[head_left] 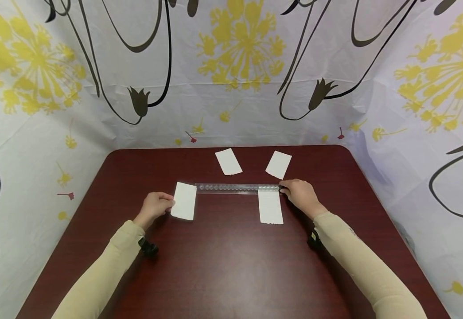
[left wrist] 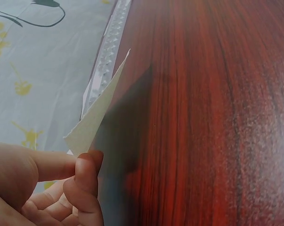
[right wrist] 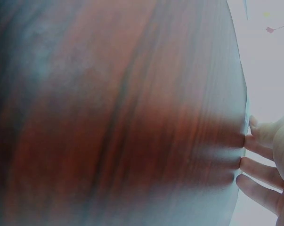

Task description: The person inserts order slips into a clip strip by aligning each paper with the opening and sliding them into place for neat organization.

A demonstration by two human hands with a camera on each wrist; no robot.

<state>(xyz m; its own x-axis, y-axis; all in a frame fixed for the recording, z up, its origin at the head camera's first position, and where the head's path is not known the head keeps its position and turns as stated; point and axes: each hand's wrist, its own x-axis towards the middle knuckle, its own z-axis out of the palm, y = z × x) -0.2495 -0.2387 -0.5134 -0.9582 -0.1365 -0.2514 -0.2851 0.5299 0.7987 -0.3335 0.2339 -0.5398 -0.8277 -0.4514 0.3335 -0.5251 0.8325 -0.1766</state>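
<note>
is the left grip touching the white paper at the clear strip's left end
Touching: the left wrist view shows the left grip pinching one end of the white paper between thumb and finger.

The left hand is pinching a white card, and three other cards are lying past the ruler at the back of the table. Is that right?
Not quite: only two cards, not three, lie past the ruler at the back of the table. The head view shows it. The left hand does pinch a white card.
</note>
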